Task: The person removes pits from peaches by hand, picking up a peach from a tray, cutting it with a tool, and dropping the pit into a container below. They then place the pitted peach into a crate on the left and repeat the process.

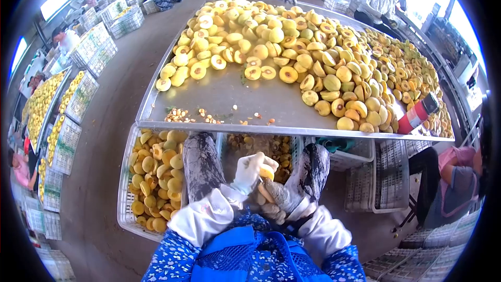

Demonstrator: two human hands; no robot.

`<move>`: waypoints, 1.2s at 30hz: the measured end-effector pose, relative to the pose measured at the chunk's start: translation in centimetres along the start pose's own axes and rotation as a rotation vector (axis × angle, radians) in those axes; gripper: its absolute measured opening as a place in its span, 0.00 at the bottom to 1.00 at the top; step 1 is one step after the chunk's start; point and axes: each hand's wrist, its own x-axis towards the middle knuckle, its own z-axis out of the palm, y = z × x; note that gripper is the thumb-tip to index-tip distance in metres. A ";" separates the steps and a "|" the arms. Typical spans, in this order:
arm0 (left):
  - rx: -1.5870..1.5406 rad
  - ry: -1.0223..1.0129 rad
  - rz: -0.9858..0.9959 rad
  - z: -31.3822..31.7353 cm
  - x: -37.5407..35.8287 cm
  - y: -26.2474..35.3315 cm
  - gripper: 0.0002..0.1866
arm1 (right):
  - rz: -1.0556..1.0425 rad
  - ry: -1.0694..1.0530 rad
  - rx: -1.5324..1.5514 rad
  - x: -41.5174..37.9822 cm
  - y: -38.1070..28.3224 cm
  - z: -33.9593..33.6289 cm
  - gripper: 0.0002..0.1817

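My left hand (247, 172), in a white glove, grips a yellow peach half (266, 172) just above my lap. My right hand (275, 202), in a worn grey glove, sits right below it and seems to hold a small tool against the fruit; the tool itself is hidden. Both hands are over a crate of pits and scraps (271, 148) between my knees. A metal table (224, 96) in front of me carries a big heap of halved peaches (313, 47).
A white crate of yellow peach halves (154, 177) stands at my left knee. Empty white crates (383, 177) sit to the right, beside a seated person (454, 183). A red cylinder (417, 114) lies on the table's right edge. Other people work at the far side and left.
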 end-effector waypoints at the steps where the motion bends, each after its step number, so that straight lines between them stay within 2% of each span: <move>1: -0.082 0.048 -0.056 0.4 -0.4 1.0 0.23 | -0.125 0.036 0.052 1.2 1.0 0.2 0.25; 2: -0.179 0.033 -0.071 -0.4 -0.2 0.3 0.27 | -0.255 0.066 0.101 2.3 2.1 0.4 0.24; 3: -0.422 0.056 -0.160 -1.5 0.3 -0.6 0.27 | -0.383 0.090 0.144 3.4 3.2 0.6 0.23; 4: -0.663 0.080 -0.255 -2.9 0.4 -1.0 0.28 | -0.380 -0.166 0.127 3.9 3.6 -1.2 0.23; 5: -0.573 0.178 -0.154 -4.4 0.2 0.2 0.28 | -0.504 -0.058 0.084 4.1 3.4 -0.7 0.24; 6: -0.621 0.188 -0.119 -7.8 -0.1 0.6 0.27 | -0.619 0.063 0.031 4.3 3.1 -0.3 0.25; 7: -0.326 0.555 0.069 -9.6 -0.7 1.9 0.23 | -0.497 0.124 0.082 4.4 2.3 -0.8 0.25; 8: 0.225 0.647 0.056 -11.8 -1.1 4.8 0.18 | -0.379 0.186 0.129 4.1 1.6 -1.9 0.25; 9: 0.800 0.673 0.141 -15.8 -1.1 4.9 0.13 | -0.274 0.243 0.180 5.2 3.0 -6.4 0.25; 10: 1.623 0.663 0.465 -15.9 -1.0 8.0 0.08 | -0.082 0.350 0.169 6.8 4.3 -10.6 0.25; 11: 1.802 0.693 0.657 -16.2 0.3 10.3 0.12 | -0.035 0.339 0.100 6.9 4.2 -9.6 0.25; 14: 1.315 0.593 0.619 -20.0 9.1 12.6 0.17 | -0.126 0.380 -0.218 7.4 2.0 -5.6 0.27; 16: 1.560 0.626 0.709 -19.1 16.6 14.6 0.20 | -0.052 0.536 -0.104 8.5 1.6 -7.5 0.26; 17: 1.601 0.586 0.645 -19.1 20.3 15.0 0.23 | -0.167 0.617 -0.218 9.7 3.1 -9.9 0.24; 18: 1.637 0.543 0.582 -19.0 23.8 15.2 0.26 | -0.115 0.624 -0.278 9.5 3.0 -10.1 0.23; 20: 1.631 0.510 0.152 -17.6 28.8 15.3 0.34 | -0.011 0.628 -0.398 9.2 2.6 -10.6 0.32; 21: 1.582 0.481 -0.041 -18.4 31.4 14.4 0.39 | 0.009 0.634 -0.433 9.3 2.4 -10.4 0.32; 22: 1.537 0.561 -0.038 -19.1 33.2 12.9 0.38 | 0.012 0.639 -0.442 9.4 1.9 -10.3 0.32; 24: 1.664 0.620 -0.215 -15.3 32.7 13.8 0.35 | 0.018 0.639 -0.432 9.8 1.3 -10.1 0.33; 27: 1.700 0.514 -0.158 -15.8 32.2 13.1 0.33 | -0.005 0.627 -0.421 10.0 1.0 -9.8 0.33; 30: 1.793 0.238 -0.100 -14.5 30.5 11.0 0.32 | -0.033 0.599 -0.430 9.8 1.1 -9.5 0.33; 34: 1.880 0.046 -0.003 -8.7 25.2 8.8 0.33 | -0.099 0.549 -0.478 9.3 1.4 -8.5 0.33; 36: 1.902 -0.138 -0.102 -4.9 22.7 9.4 0.33 | -0.142 0.521 -0.501 8.7 2.0 -8.1 0.33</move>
